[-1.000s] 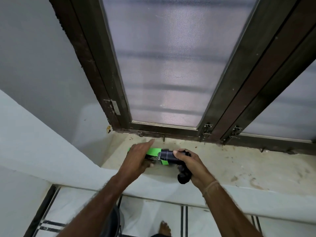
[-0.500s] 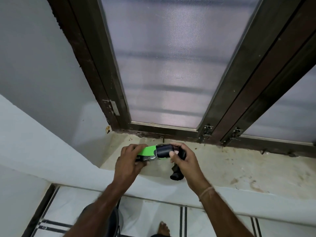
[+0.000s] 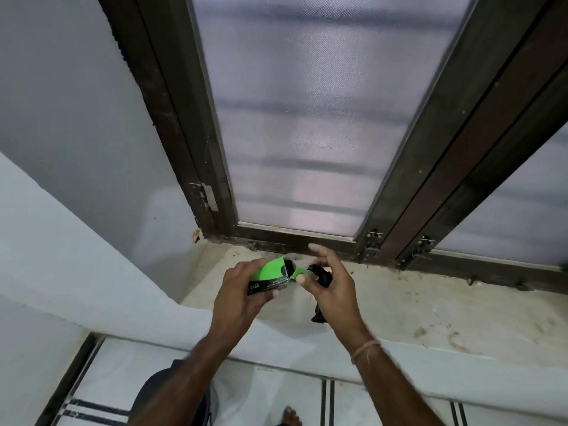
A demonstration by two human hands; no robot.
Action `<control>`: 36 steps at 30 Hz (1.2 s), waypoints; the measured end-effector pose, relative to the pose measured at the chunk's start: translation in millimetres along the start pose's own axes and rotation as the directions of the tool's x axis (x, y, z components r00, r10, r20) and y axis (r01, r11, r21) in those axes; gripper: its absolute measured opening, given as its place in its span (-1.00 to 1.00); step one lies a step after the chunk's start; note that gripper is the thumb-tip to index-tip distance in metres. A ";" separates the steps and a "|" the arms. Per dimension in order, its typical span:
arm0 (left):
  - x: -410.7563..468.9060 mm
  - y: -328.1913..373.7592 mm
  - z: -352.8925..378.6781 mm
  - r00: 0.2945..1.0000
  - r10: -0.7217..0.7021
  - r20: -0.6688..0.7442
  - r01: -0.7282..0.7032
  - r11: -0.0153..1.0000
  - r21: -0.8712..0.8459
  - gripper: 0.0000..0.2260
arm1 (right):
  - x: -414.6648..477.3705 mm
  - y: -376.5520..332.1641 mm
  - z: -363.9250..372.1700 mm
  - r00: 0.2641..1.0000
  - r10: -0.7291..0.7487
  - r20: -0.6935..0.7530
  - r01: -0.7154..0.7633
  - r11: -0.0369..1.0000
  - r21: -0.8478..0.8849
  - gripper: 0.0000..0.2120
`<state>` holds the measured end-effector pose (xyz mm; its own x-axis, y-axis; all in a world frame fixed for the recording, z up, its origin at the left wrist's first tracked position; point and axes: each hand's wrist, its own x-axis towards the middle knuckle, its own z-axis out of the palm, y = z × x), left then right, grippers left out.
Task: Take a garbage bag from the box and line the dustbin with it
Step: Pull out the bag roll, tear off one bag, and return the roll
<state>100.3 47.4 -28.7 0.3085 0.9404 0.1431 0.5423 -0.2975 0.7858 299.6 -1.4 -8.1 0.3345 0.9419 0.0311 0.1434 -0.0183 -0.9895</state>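
Observation:
My left hand (image 3: 238,295) grips a green and black garbage bag box (image 3: 272,274), lifted above the stone window sill (image 3: 415,312) with its open end facing right. A dark roll shows inside that open end. My right hand (image 3: 333,287) holds a black garbage bag (image 3: 321,278) in the palm; part of the bag hangs below the hand. Its thumb touches the green end flap of the box, and the other fingers are spread. The dark rim of the dustbin (image 3: 159,392) shows below my left forearm on the floor, mostly hidden.
A dark wooden window frame (image 3: 405,192) with mesh panes rises right behind the sill. A grey wall stands at the left. White floor tiles with black stripes lie below, and a bare foot (image 3: 290,416) shows at the bottom edge.
The box has been lifted and tilted up. The black roll that stuck out of its end is back inside, and my right hand now holds a separate black bag with fingers spread.

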 end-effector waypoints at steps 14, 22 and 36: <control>1.4 -1.9 -8.9 1.000 0.019 0.019 -0.019 1.000 0.005 -0.48 | -0.8 -6.3 -29.1 0.935 0.350 0.053 -0.350 0.895 0.278 -0.75; 4.1 -6.1 -14.8 0.996 0.071 0.059 -0.070 0.997 -0.017 -0.48 | 12.7 -4.8 -32.9 0.888 0.438 0.143 -0.453 0.886 0.099 -0.71; 4.2 -16.1 -23.7 0.998 0.036 0.057 -0.035 0.999 -0.011 -0.49 | 11.8 -2.4 -21.9 0.868 0.257 0.425 -0.367 0.908 0.200 -0.69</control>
<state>74.3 60.0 -26.5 0.3720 0.9181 0.1366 0.5228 -0.3288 0.7865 323.6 2.3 -2.3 -0.0691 0.9555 -0.2869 -0.1790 -0.2948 -0.9386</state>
